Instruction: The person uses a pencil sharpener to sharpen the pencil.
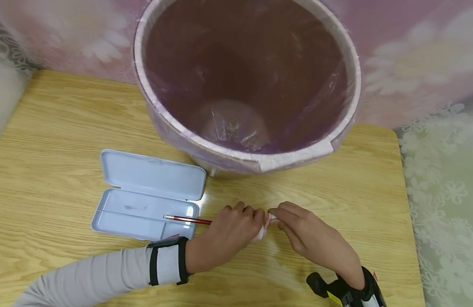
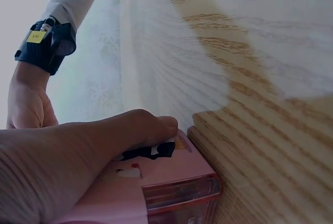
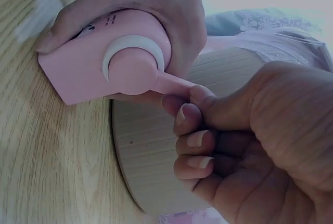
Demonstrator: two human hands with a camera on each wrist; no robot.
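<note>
My left hand (image 1: 233,230) grips a pink crank pencil sharpener (image 3: 83,78), mostly covered by the fingers in the head view. In the left wrist view my thumb (image 2: 140,128) presses on its printed side, beside a see-through drawer (image 2: 182,193). My right hand (image 1: 317,234) pinches the small pink crank handle (image 3: 174,84) between thumb and fingertips. A red pencil (image 1: 188,219) sticks out to the left of my left hand, its eraser end over the open pencil case (image 1: 134,232). The pencil's other end is hidden by the hand.
A large lined bin (image 1: 149,91) stands behind the hands on the wooden table (image 1: 59,140), a few specks at its bottom. The light blue case lies open on the left, its lid (image 1: 155,177) toward the bin. A flowered pink backdrop (image 1: 82,34) rises behind.
</note>
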